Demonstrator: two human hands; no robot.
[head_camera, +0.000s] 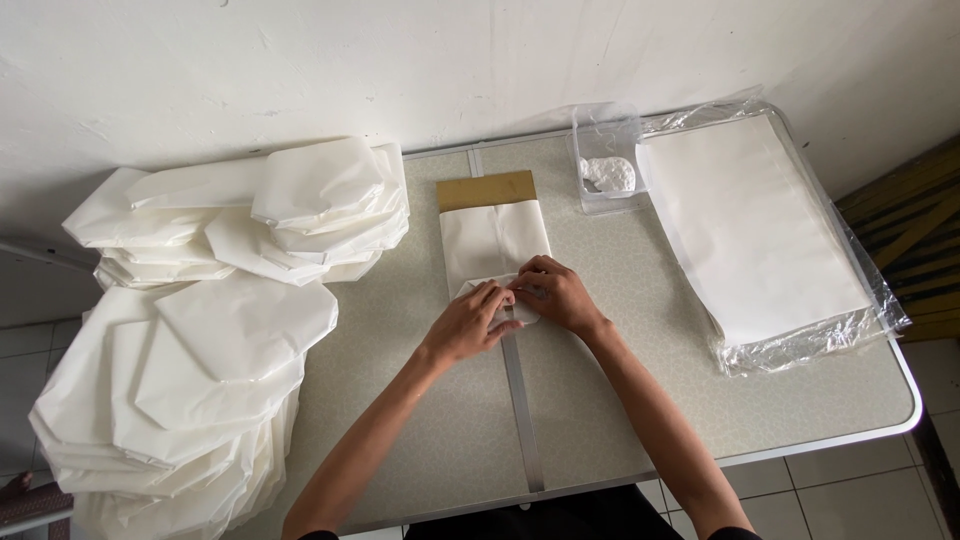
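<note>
A white paper bag (490, 240) lies flat in the middle of the table over a brown cardboard form (487, 189) that sticks out at its far end. Both hands press on the folded near end of the bag. My left hand (468, 322) rests fingers-down on the left flap. My right hand (555, 292) pinches and presses the right flap beside it. The fold itself is mostly hidden under the fingers.
Piles of finished white paper bags (210, 350) cover the left side, with more bags (290, 210) at the back left. A stack of white sheets in clear plastic wrap (750, 220) lies at the right. A small clear box (607, 172) stands beside it. The table (820, 400) meets a white wall.
</note>
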